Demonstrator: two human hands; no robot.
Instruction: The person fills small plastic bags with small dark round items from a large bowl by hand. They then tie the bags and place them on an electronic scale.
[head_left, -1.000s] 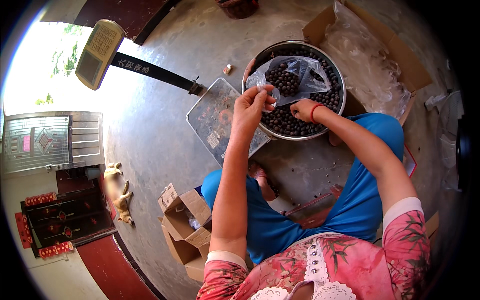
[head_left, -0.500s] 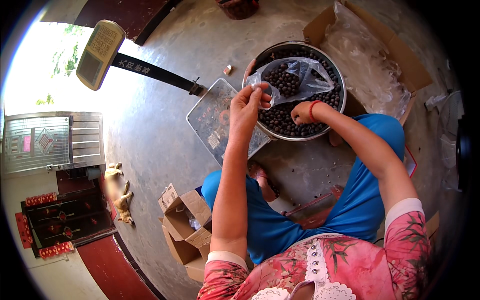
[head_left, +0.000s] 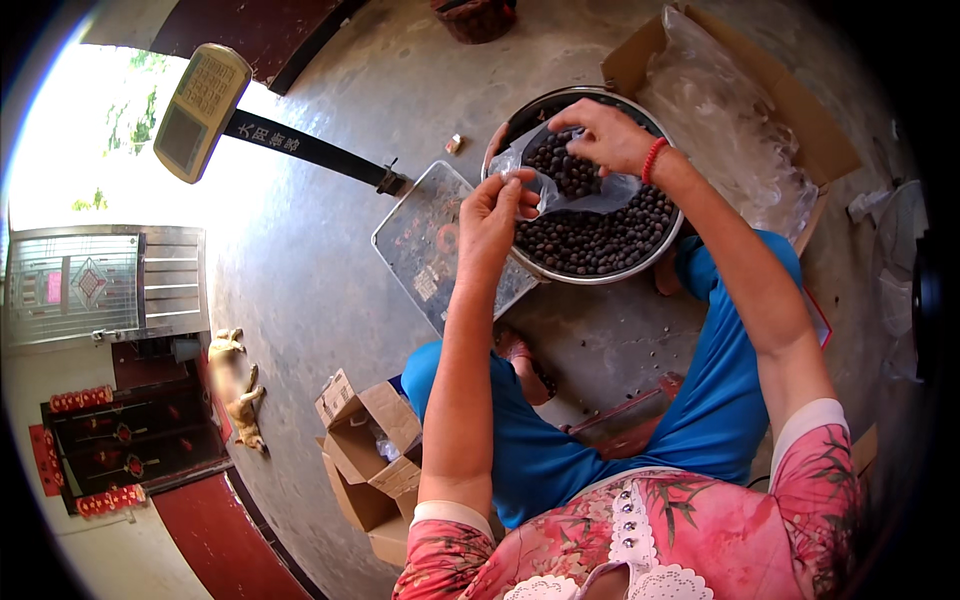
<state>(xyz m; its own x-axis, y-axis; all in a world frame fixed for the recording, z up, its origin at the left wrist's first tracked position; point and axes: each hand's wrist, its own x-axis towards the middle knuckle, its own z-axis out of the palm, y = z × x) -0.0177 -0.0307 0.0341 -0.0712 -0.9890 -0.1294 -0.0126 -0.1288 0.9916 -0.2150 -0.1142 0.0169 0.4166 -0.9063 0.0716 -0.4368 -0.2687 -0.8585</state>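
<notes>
A wide metal basin (head_left: 592,280) holds many small dark brown balls (head_left: 590,240), like nuts or seeds. On top of them lies a clear plastic bag (head_left: 612,193), partly filled with the same balls and with its mouth spread. My left hand (head_left: 490,213) pinches the bag's near-left edge between thumb and fingers. Above the bag's mouth is my right hand (head_left: 612,138), wearing a red bracelet, its fingers apart and pointing down and left. No ball shows clearly between them.
A platform scale (head_left: 445,240) with a display on a post (head_left: 300,145) stands left of the basin. Right of it, a cardboard box (head_left: 625,62) holds clear plastic bags (head_left: 725,110). An open carton (head_left: 365,450) is by my left knee; a dog (head_left: 243,405) lies farther left.
My right hand has risen from the loose balls at the basin's near right to over the bag's mouth. My left hand keeps its pinch on the bag with hardly any movement.
</notes>
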